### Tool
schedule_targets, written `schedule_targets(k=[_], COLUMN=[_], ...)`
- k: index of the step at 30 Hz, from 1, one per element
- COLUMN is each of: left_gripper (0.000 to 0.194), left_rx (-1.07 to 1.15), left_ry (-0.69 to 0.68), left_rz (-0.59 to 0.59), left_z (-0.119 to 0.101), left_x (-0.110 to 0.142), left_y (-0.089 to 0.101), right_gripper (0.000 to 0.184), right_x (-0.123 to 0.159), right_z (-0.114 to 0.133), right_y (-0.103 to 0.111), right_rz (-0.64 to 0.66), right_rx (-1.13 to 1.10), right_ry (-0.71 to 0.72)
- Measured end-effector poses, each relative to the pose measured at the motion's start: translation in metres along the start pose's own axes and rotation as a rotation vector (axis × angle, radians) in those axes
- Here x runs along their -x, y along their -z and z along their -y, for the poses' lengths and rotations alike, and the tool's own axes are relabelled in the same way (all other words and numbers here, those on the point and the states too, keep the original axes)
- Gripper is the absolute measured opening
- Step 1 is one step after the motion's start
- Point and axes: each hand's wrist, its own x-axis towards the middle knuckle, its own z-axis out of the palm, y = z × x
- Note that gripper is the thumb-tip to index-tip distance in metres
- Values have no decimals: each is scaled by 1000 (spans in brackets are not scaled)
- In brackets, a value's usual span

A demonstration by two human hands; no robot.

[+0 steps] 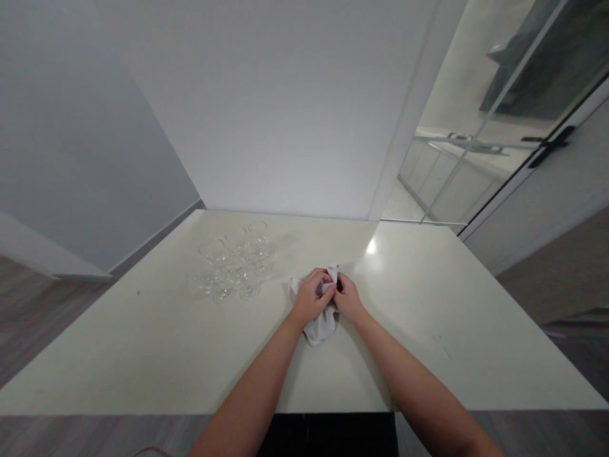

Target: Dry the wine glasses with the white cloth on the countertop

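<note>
Both of my hands meet over the middle of the table, fingers bent around a white cloth [321, 327]. My left hand [311, 295] grips the cloth from the left side, thumb and fingers curled together. Close against it, my right hand [349, 297] pinches the upper right part of the cloth. A small dark patch shows between the hands; I cannot make out what it is. One corner of the cloth sticks up above the fingers, and the rest hangs down to the tabletop. Whether anything is wrapped inside is hidden.
Several clear glasses [238, 263] stand in a cluster left of my hands on the pale table [143, 355]. A white wall [285, 127] rises behind the table's far edge. To the right are a glazed partition and a door with a black handle [552, 146].
</note>
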Motion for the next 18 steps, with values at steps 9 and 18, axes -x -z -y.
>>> schedule_targets(k=[9, 18], left_gripper=[18, 28], left_rx=[-163, -94], left_ry=[131, -58], left_rz=[-115, -37], left_z=[6, 3], left_x=[2, 5], left_y=[-4, 0], right_gripper=[18, 52], right_x=[5, 8], right_z=[9, 3], right_y=[0, -2], right_rz=[-127, 98], right_rx=[-194, -240], right_ry=[-118, -166])
